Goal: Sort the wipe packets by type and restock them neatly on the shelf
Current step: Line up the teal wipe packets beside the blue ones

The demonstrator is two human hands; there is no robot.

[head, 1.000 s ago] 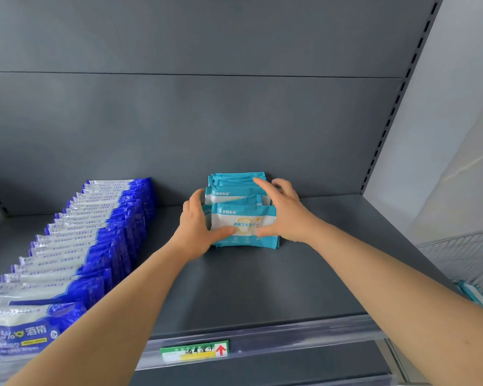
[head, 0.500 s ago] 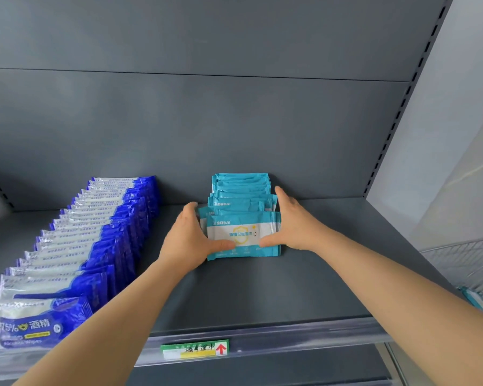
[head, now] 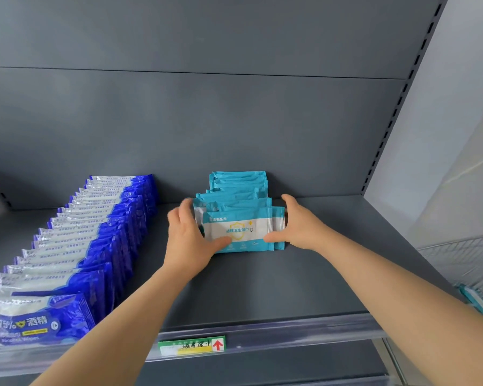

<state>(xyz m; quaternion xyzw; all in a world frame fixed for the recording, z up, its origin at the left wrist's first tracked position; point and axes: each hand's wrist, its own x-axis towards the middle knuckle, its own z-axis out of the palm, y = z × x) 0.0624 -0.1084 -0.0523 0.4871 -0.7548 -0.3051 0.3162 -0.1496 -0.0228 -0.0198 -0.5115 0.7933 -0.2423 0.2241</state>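
From the head camera we saw a dark grey metal shelf (head: 262,288) with a row of teal plastic wipe packets (head: 239,188) standing on edge near its middle, the row running back to the rear panel. The left hand (head: 190,240) clasped the left side of the row's front end, its thumb laid across the lower face of the frontmost packet (head: 240,229) and its fingers curved up along the left edges. The right hand (head: 299,227) mirrored it on the right side, thumb on the lower right corner, fingers bent round the right edges. Well apart to the left, blue and white plastic wipe packets (head: 101,232) stood in a long overlapping line from front lip to back. A green and yellow price label (head: 191,346) sat in the shelf's clear front strip. At far right we saw a white wire basket (head: 463,257) holding another teal packet (head: 477,302).
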